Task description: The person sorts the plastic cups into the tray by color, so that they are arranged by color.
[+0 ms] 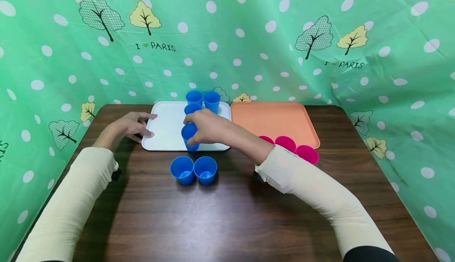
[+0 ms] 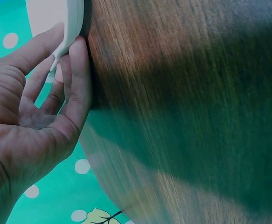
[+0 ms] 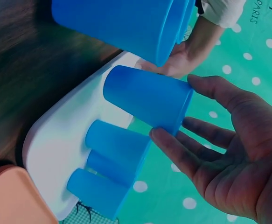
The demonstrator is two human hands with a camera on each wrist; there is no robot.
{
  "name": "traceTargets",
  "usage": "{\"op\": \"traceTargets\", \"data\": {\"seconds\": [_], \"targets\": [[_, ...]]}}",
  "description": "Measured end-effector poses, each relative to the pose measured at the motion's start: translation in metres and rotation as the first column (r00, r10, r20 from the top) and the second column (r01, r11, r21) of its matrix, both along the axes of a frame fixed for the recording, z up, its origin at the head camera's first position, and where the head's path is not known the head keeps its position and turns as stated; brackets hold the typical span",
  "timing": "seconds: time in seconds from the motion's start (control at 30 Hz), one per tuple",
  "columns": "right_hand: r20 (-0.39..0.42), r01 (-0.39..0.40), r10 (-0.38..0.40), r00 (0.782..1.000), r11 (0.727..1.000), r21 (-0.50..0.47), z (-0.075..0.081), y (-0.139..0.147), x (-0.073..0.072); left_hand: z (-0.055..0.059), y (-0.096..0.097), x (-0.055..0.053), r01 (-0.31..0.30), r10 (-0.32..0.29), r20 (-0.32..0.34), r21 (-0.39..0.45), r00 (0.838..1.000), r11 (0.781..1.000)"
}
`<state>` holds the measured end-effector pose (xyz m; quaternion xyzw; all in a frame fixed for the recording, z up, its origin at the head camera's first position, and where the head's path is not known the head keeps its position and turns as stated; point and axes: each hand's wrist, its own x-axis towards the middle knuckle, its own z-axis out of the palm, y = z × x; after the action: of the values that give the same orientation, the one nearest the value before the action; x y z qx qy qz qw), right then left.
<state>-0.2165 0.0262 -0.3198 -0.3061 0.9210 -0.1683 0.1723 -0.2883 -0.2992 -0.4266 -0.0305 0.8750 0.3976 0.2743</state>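
At the white tray's [image 1: 165, 125] left edge, my left hand [image 1: 133, 125] pinches the rim, thumb above and fingers below in the left wrist view. My right hand [image 1: 209, 125] holds a blue cup [image 3: 147, 98] near its rim between thumb and fingers, over the front part of that tray. Behind it, three more blue cups [image 1: 212, 103] stand upright on the tray. Two blue cups [image 1: 182, 171] stand side by side on the table, in front of the tray, mouths up. Whether the held cup touches the tray is hard to tell.
An orange tray [image 1: 270, 117] lies against the white one on the right. Several pink cups [image 1: 307, 154] are by its front edge, partly hidden behind my right forearm. A green patterned cloth [image 1: 227, 36] hangs behind the brown wooden table [image 1: 213, 222].
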Motion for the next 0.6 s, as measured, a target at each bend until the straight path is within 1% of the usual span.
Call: {"op": "traceTargets", "data": {"seconds": [0.27,0.5,0.6], "targets": [[-0.013,0.063,-0.063,0.998,0.998,0.03,0.0,0.016,-0.003,-0.001,0.001,-0.001,-0.001,0.001,0.007,0.002,1.0,1.0],[-0.031,0.094,-0.092,0.995,0.995,0.043,-0.001,0.031,-0.01,-0.001,0.001,-0.001,-0.009,0.009,0.006,0.005,1.0,1.0],[-0.019,0.131,-0.13,0.991,0.99,0.052,-0.001,0.037,-0.014,-0.001,0.001,-0.001,-0.005,0.005,0.005,0.008,1.0,1.0]]}}
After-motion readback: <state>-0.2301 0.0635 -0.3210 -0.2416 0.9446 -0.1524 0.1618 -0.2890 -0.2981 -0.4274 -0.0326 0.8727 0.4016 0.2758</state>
